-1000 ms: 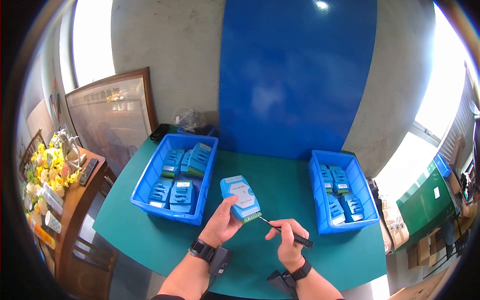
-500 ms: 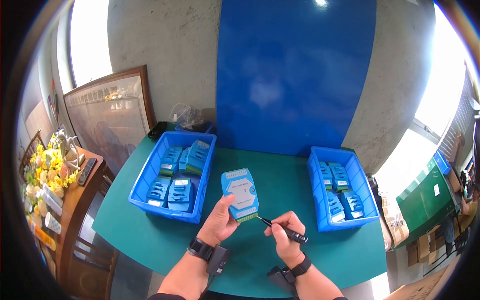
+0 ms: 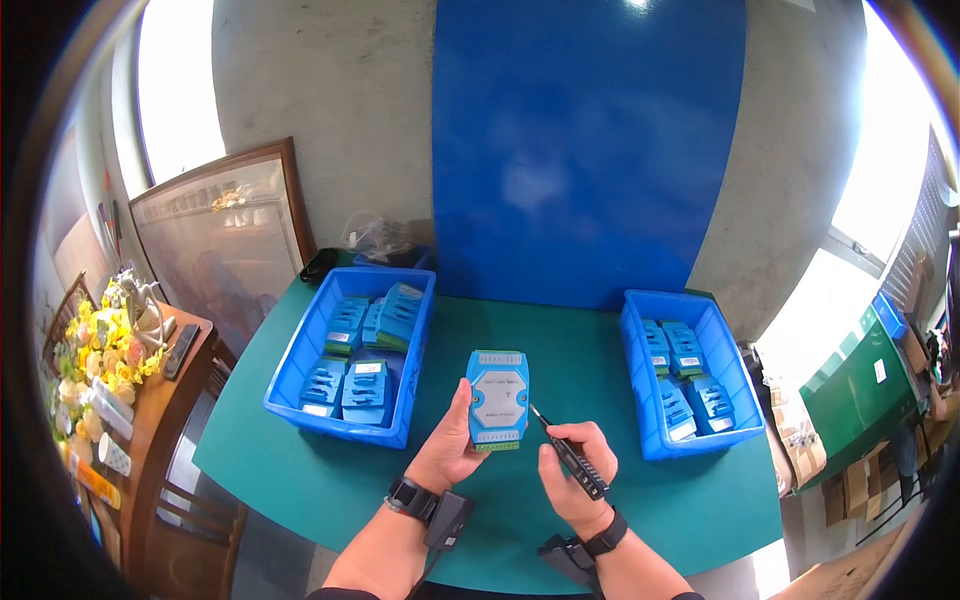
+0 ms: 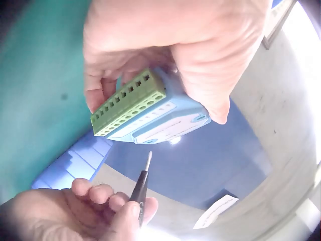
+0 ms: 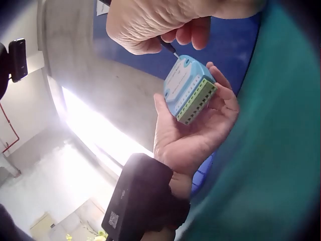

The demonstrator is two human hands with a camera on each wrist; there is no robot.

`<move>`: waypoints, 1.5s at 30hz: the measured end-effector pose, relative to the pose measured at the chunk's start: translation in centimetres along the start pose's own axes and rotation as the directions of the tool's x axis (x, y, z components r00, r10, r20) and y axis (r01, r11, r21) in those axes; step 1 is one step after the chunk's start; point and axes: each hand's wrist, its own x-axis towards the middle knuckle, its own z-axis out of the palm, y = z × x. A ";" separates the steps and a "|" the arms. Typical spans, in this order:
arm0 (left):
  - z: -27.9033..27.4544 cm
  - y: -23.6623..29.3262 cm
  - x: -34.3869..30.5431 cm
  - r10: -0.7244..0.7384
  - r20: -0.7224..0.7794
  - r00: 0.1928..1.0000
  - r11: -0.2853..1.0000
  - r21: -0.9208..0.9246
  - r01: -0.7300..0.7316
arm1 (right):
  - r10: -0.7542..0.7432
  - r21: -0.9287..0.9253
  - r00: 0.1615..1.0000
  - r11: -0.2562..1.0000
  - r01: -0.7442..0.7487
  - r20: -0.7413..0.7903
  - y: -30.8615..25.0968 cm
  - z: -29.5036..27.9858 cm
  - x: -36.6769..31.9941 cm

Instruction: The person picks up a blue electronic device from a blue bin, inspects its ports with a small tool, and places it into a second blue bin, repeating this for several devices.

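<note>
Above the table, the left hand (image 3: 447, 446) grips a blue module (image 3: 499, 398) by its side, label facing up, with the green terminal strip (image 3: 497, 447) toward the person. In the left wrist view the green strip (image 4: 129, 104) shows its row of openings. The right hand (image 3: 582, 476) pinches a black screwdriver (image 3: 577, 466), whose tip points at the module's right edge near a round hole. The left wrist view shows a gap between the screwdriver tip (image 4: 149, 154) and the module (image 4: 170, 123).
Blue bins holding several blue modules stand on the green table (image 3: 330, 500): one bin (image 3: 285, 372) at left, another (image 3: 700, 445) at right. A clear plastic bag (image 3: 378, 238) lies behind the left bin. At far left, flowers (image 3: 110, 335) stand on a wooden table.
The left hand has turned the module more upright and shifted it slightly right. The screwdriver tip has moved from the green strip up to beside the module's right edge.
</note>
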 end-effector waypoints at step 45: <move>0.7 0.1 -0.4 -0.037 0.044 0.998 0.988 0.153 0.029 | 0.100 0.051 0.990 0.994 -0.095 -0.104 0.7 0.1 -0.7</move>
